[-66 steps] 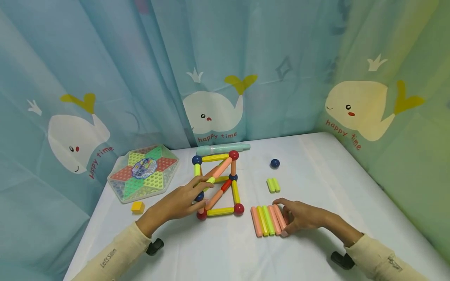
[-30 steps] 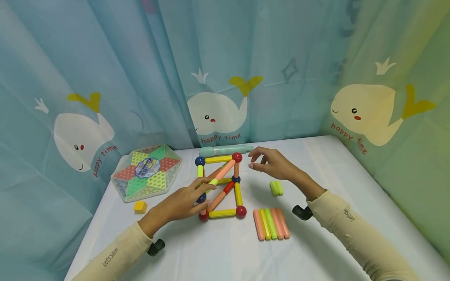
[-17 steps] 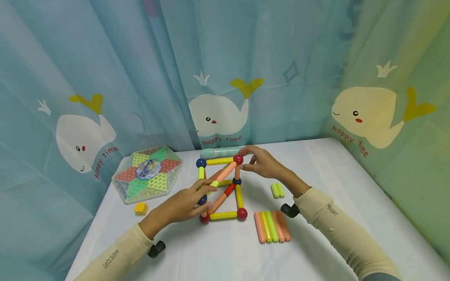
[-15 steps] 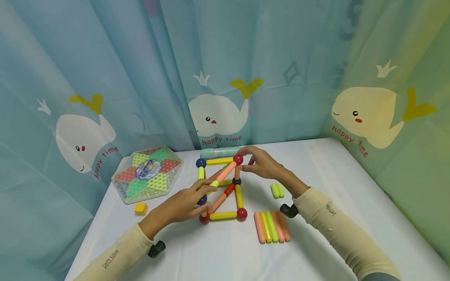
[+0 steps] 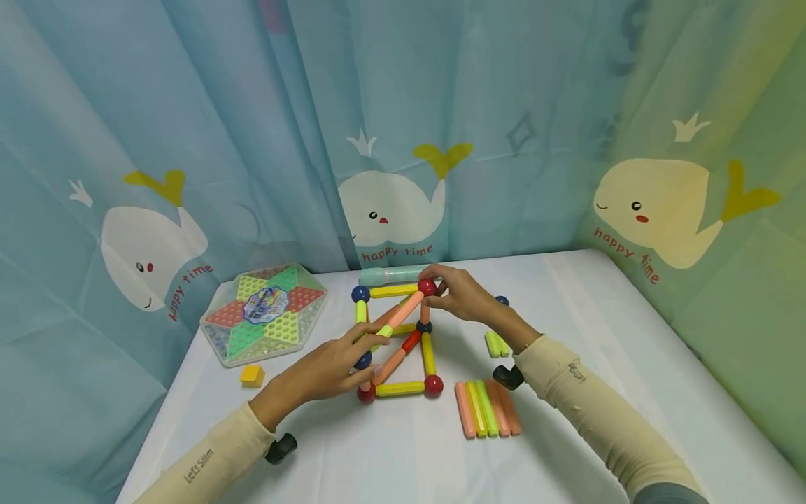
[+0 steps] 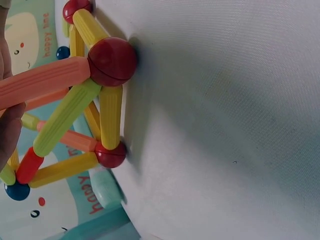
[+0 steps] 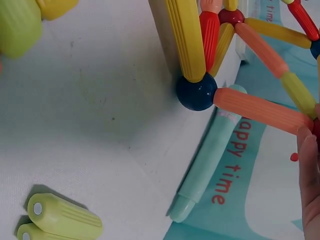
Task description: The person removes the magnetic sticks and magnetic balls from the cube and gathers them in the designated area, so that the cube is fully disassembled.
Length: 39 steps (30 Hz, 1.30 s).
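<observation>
A frame of magnetic rods and balls (image 5: 397,343) stands mid-table. My left hand (image 5: 367,350) grips its near left side, fingers curled round a green-and-orange diagonal rod (image 5: 395,316). In the left wrist view that orange rod (image 6: 45,87) meets a red ball (image 6: 112,61), with my fingers (image 6: 7,125) at the frame's edge. My right hand (image 5: 436,291) pinches the red ball (image 5: 427,286) at the frame's far right top corner. The right wrist view shows a blue ball (image 7: 196,92), an orange rod (image 7: 260,110) and my fingertip (image 7: 309,170).
Several loose rods (image 5: 485,408) lie in a row at the front right, two green rods (image 5: 494,344) beyond them, and a blue ball (image 5: 502,301) behind my right wrist. A teal pen (image 5: 393,274), a hexagonal game board (image 5: 264,313) and a yellow cube (image 5: 252,375) lie to the back and left.
My right hand left the row of loose rods, reached back across the table and took the frame's top red ball. My left hand kept its hold on the frame.
</observation>
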Each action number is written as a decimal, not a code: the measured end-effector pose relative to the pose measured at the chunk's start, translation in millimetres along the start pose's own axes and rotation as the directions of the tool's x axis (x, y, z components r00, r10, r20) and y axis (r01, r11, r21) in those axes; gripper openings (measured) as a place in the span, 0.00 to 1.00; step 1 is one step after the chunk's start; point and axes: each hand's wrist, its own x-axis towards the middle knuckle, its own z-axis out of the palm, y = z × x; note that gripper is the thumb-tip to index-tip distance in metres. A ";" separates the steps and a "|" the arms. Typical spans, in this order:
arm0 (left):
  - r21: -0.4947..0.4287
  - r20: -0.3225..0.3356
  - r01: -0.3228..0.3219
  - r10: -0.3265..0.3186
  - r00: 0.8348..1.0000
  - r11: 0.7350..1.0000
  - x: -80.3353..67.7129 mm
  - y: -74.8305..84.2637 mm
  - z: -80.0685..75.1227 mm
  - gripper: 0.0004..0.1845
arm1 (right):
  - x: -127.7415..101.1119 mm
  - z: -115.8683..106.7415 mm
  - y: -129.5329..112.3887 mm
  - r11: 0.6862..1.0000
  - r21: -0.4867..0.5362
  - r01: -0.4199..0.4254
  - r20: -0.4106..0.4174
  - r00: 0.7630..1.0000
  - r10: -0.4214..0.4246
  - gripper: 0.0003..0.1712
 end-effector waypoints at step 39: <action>0.000 -0.018 -0.010 0.010 1.000 1.000 -0.1 1.0 0.8 0.25 | 3.3 -1.8 4.5 0.986 -0.061 0.155 0.039 0.987 -0.153 0.15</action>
